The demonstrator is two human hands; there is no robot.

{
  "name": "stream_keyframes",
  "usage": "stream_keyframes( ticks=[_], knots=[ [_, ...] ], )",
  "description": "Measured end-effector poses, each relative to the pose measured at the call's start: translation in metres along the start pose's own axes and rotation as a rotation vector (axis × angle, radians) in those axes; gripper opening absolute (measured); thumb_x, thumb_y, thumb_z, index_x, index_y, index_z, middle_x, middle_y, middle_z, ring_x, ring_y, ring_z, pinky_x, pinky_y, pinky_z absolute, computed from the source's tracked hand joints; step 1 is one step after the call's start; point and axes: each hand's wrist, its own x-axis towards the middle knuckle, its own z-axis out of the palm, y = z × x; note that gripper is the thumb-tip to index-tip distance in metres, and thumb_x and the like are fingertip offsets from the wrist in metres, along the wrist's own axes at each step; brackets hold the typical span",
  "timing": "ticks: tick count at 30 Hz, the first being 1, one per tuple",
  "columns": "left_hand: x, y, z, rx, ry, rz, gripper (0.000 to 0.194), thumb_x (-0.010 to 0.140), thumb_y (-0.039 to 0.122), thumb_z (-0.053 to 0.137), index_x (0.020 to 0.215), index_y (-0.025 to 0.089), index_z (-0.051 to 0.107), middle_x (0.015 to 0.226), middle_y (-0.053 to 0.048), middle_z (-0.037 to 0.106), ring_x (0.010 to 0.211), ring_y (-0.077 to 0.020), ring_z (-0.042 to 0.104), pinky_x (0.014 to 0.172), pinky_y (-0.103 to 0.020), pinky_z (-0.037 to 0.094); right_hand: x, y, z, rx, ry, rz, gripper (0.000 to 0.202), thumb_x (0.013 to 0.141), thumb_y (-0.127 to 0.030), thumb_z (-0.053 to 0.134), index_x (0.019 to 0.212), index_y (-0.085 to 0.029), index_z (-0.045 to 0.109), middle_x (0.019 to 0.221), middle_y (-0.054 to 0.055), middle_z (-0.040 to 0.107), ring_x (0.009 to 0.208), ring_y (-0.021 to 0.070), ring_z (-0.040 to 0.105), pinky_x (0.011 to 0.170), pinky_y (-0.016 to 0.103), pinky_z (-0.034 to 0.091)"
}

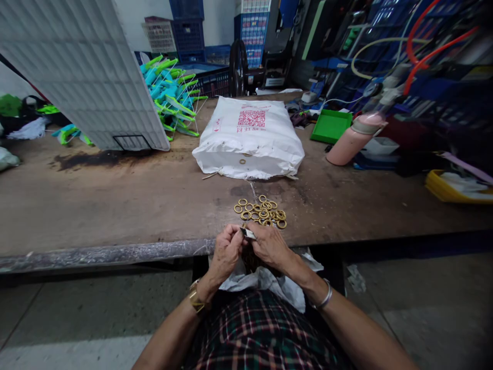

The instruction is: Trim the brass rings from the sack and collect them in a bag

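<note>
behind the worn brown wooden table (146, 205), blue plastic crates (188, 33) are standing in stacks against the wall. on my left a tall, ribbed, pale grey panel (82, 72) is rising from the tabletop, and a heap of bright green and turquoise plastic pieces (173, 100) is bunching just behind its edge. straight ahead of me 1 bulky white sack with red print (254, 131) is lying flat, its near side facing me. to the right of it a shallow green plastic tray (332, 126) is sitting, and beside that a pink bottle with a grey collar (352, 141) is standing.

i am working at the table's near edge. the fingers of my left hand (227, 249) and of my right hand (269, 244) are bending in narrow, and between their tips i am holding 1 small flat strip, white with a dark end (249, 234); what it is, i can't tell. just beyond my fingertips a loose cluster of brass-coloured metal rings (264, 209) is lying on the wood, some overlapping. below my hands a crumpled white sheet (265, 282) is spreading over my lap, with a dark brownish heap (252, 262) sitting in shadow, too dim to make out.
</note>
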Motion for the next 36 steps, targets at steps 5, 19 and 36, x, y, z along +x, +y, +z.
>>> stream_keyframes(
  ticks=[5, 19, 36],
  knots=[
    [0.001, -0.002, -0.002, -0.015, -0.002, -0.023, 0.035, 0.071, 0.05, 0.061, 0.071, 0.017, 0.049, 0.055, 0.005, 0.05, 0.043, -0.0039, 0.037, 0.041, -0.017, 0.026, 0.002, -0.007, -0.005, -0.069, -0.063, 0.052, 0.024, 0.078, -0.013, 0.039, 0.096, -0.017, 0.055, 0.082, 0.007, 0.067, 0.072, 0.0168, 0.059, 0.058, 0.025, 0.027],
    [-0.016, 0.003, -0.005, -0.403, -0.139, -0.228, 0.035, 0.07, 0.046, 0.065, 0.073, 0.015, 0.05, 0.067, 0.001, 0.054, 0.044, -0.0026, 0.038, 0.035, -0.014, 0.021, 0.066, 0.021, -0.033, -0.245, 0.117, 0.202, 0.019, 0.083, -0.02, 0.039, 0.096, -0.018, 0.053, 0.092, 0.008, 0.063, 0.081, 0.0173, 0.059, 0.063, 0.024, 0.032],
    [0.004, -0.015, -0.023, -0.652, 0.043, -0.363, 0.032, 0.059, 0.031, 0.077, 0.074, 0.014, 0.054, 0.076, -0.003, 0.062, 0.066, -0.0135, 0.061, 0.044, -0.017, 0.039, 0.104, 0.029, 0.001, -0.207, 0.101, 0.145, 0.023, 0.08, -0.019, 0.041, 0.1, -0.018, 0.053, 0.1, 0.009, 0.061, 0.083, 0.0202, 0.061, 0.065, 0.028, 0.036]
  ],
)
